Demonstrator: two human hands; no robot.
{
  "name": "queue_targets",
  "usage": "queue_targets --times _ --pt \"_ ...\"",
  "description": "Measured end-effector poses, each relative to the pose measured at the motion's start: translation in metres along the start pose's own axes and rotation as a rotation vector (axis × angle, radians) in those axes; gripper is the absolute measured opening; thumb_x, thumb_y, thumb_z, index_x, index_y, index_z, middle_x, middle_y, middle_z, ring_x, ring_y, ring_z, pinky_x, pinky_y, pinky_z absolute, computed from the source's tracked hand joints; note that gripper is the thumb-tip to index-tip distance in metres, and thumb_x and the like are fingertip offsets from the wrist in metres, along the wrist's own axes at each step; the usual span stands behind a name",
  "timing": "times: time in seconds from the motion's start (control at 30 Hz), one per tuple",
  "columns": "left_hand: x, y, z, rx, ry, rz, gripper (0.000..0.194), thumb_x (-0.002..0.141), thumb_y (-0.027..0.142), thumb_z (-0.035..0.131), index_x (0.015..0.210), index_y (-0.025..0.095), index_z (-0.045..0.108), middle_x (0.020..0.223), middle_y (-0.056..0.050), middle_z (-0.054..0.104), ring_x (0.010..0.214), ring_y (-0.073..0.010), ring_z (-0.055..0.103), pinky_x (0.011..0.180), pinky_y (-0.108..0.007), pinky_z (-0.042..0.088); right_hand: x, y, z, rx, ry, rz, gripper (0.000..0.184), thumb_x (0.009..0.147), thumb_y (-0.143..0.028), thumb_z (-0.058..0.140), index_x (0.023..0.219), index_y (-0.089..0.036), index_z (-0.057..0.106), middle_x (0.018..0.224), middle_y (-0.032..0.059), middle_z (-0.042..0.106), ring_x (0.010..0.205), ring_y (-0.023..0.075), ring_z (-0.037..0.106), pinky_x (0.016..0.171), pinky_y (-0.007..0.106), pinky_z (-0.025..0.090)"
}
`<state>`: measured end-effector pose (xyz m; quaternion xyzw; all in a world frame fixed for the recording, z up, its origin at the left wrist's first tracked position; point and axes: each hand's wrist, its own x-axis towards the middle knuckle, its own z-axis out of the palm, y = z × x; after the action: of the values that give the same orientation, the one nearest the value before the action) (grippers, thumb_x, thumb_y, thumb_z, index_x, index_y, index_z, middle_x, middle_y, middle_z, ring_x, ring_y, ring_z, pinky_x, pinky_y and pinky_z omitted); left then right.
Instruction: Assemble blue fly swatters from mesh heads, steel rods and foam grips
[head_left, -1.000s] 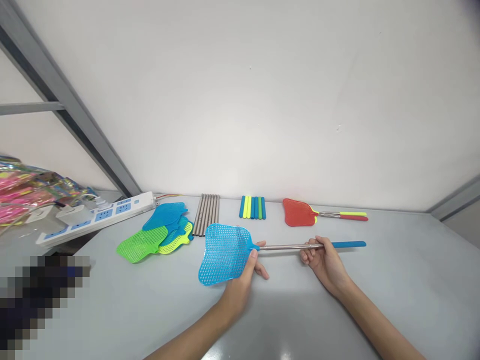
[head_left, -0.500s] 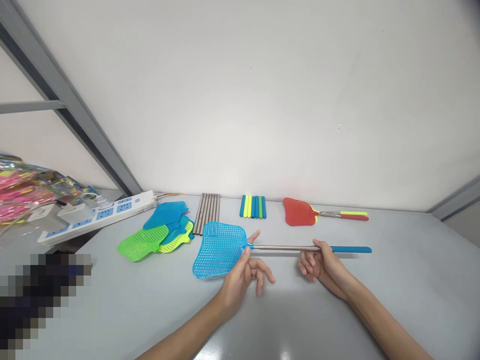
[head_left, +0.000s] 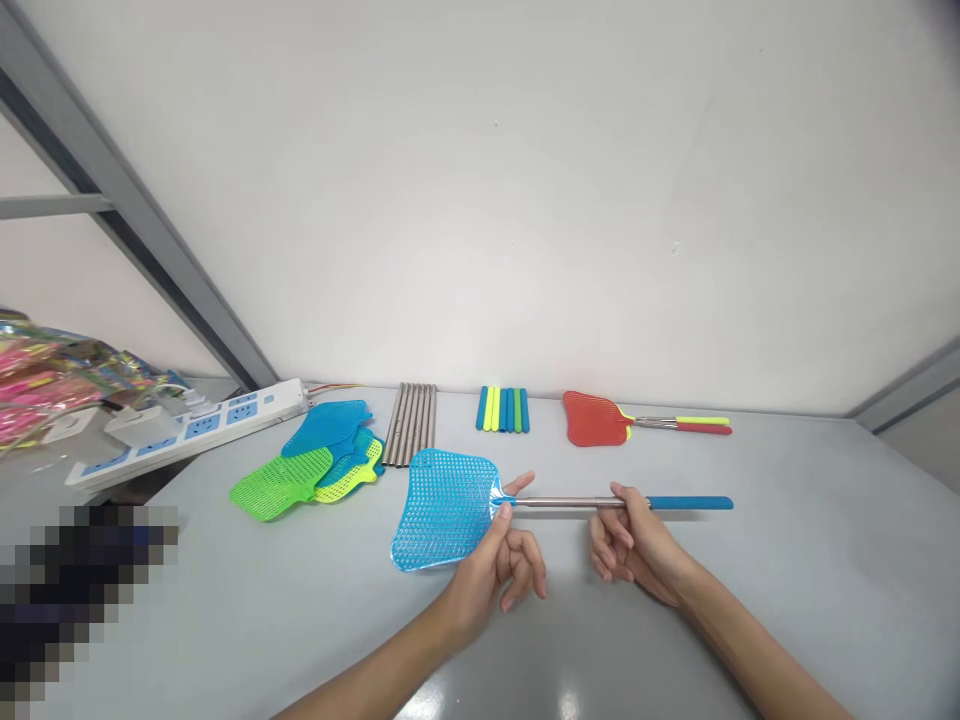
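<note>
A blue fly swatter (head_left: 446,508) is held level above the grey table, its mesh head to the left and its blue grip to the right. My left hand (head_left: 491,575) pinches the neck where the head meets the metal rod, thumb on top, other fingers partly curled below. My right hand (head_left: 634,540) is closed on the rod just left of the blue grip, between thumb and fingers. Behind it lie a red swatter head (head_left: 596,418) and metal rods with a yellow grip (head_left: 703,420) and a red grip (head_left: 703,428).
Loose blue, green and yellow swatter heads (head_left: 281,483) overlap on the left. Several metal rods (head_left: 410,425) and coloured grip sleeves (head_left: 503,409) lie in rows near the wall. A power strip (head_left: 199,428) with plugs and plastic-wrapped items (head_left: 52,385) stand far left.
My right hand has shifted slightly left along the rod. The swatter moved left and then back a little, and the left hand's lower fingers spread out, then curled somewhat.
</note>
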<state>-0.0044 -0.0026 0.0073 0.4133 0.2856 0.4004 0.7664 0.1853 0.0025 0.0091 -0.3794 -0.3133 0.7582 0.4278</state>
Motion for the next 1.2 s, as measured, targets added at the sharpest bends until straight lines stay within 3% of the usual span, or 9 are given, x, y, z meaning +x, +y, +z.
queue_targets --times 0.17,0.5,1.2 --pt "0.000 -0.001 0.000 -0.011 -0.002 0.002 0.052 0.086 0.040 0.017 0.132 0.021 0.000 0.048 0.002 0.055 0.028 -0.0052 0.030 0.040 -0.020 0.029 0.001 0.002 -0.002 0.015 0.007 -0.009 0.047 0.080 -0.042 0.027 0.039 -0.019 0.029 0.038 0.0030 0.047 0.036 0.0172 0.050 0.033 0.022 0.019" --pt "-0.002 0.002 0.004 -0.028 0.022 0.003 0.049 0.087 0.038 0.019 0.132 0.021 0.009 0.044 0.004 0.052 0.029 -0.0054 0.032 0.044 -0.022 0.036 0.001 0.005 -0.002 0.051 -0.032 -0.043 0.049 0.081 -0.043 0.026 0.039 -0.019 0.031 0.039 0.0036 0.048 0.037 0.0172 0.051 0.031 0.021 0.020" --pt "-0.008 -0.004 0.011 0.019 -0.015 -0.025 0.050 0.087 0.038 0.019 0.132 0.019 0.007 0.046 0.003 0.054 0.032 -0.0058 0.036 0.043 -0.020 0.034 -0.003 0.016 0.021 0.031 -0.090 -0.012 0.054 0.082 -0.047 0.019 0.042 -0.016 0.038 0.042 0.0035 0.047 0.041 0.0164 0.052 0.034 0.023 0.028"
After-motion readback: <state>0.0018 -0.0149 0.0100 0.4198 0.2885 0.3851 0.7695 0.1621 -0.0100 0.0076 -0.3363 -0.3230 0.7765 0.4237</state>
